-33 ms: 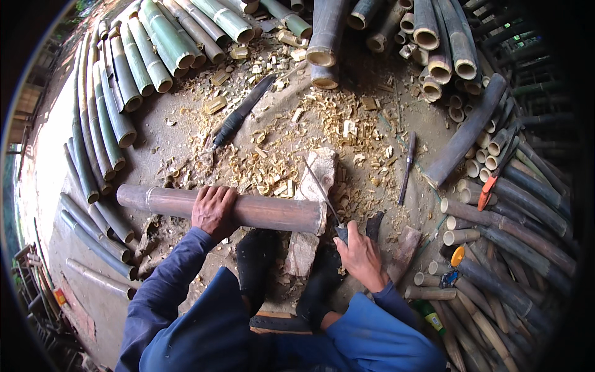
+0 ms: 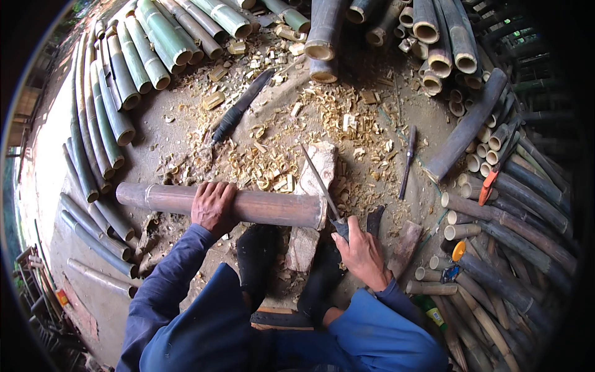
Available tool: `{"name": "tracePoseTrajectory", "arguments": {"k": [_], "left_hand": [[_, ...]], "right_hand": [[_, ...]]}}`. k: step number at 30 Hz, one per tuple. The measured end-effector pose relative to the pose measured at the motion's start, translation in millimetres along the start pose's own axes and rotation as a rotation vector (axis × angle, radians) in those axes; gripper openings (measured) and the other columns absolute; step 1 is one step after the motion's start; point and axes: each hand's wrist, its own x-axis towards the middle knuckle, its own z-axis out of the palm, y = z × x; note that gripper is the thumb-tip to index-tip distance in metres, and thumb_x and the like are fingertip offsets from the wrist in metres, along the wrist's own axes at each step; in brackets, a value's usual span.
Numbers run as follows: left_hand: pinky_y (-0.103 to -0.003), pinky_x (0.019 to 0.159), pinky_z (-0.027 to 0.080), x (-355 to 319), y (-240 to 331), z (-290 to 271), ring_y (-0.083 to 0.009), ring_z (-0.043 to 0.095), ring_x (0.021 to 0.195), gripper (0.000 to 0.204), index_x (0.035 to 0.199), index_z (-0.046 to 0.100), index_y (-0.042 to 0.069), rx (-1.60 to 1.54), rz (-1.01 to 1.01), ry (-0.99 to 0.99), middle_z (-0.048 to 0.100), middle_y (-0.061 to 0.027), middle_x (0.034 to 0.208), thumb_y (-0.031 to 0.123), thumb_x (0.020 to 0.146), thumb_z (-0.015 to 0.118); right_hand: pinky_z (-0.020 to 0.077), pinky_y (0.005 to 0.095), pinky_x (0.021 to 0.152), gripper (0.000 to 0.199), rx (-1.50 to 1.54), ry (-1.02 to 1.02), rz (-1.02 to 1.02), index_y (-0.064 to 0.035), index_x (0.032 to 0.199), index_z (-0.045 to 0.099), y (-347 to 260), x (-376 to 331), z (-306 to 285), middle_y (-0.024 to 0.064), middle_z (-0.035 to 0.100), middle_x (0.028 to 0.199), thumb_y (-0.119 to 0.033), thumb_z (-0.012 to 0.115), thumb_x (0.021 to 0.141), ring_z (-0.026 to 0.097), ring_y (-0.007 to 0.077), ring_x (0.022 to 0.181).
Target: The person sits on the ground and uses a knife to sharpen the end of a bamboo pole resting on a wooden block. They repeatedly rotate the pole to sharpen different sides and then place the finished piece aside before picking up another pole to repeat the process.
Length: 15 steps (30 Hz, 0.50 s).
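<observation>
Both occupied: left hand (image 2: 212, 208) grips bamboo tube (image 2: 273, 208) lying across pale block (image 2: 325, 162), right hand (image 2: 362, 254) holds knife (image 2: 318, 180), blade nudged slightly forward by tube's right end, so work apparently centers there.

Shavings (image 2: 338, 118) cover the middle of the brown floor (image 2: 149, 121), with a knife (image 2: 242, 106) far left of centre and a pale block (image 2: 319, 167) nearer. Bamboo poles (image 2: 144, 59) lie along the left.
</observation>
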Motion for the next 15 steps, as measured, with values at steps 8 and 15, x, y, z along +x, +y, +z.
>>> {"name": "tracePoseTrajectory", "arguments": {"k": [8,15], "left_hand": [[-0.051,0.110,0.045,5,6,-1,-0.0349,0.064,0.119,0.061,0.123,0.062,0.007,-0.005,-0.004,0.016,0.068,-0.0144,0.120,0.024,0.067,0.082],[-0.052,0.111,0.045,-1,1,0,-0.0351,0.064,0.121,0.058,0.123,0.063,0.008,0.012,-0.032,0.033,0.069,-0.0141,0.121,0.024,0.070,0.081]], "right_hand": [[0.0555,0.0558,0.059,0.032,-0.207,0.142,-0.023,-0.0022,0.114,0.048,6,0,26,0.0258,0.070,0.080,-0.025,0.068,0.104,0.071,0.0490,0.069],[0.0574,0.0502,0.062,0.031,0.123,0.293,-0.300,0.0008,0.122,0.057,-44,-20,-18,0.0266,0.070,0.094,-0.019,0.071,0.102,0.072,0.0459,0.076]]}}
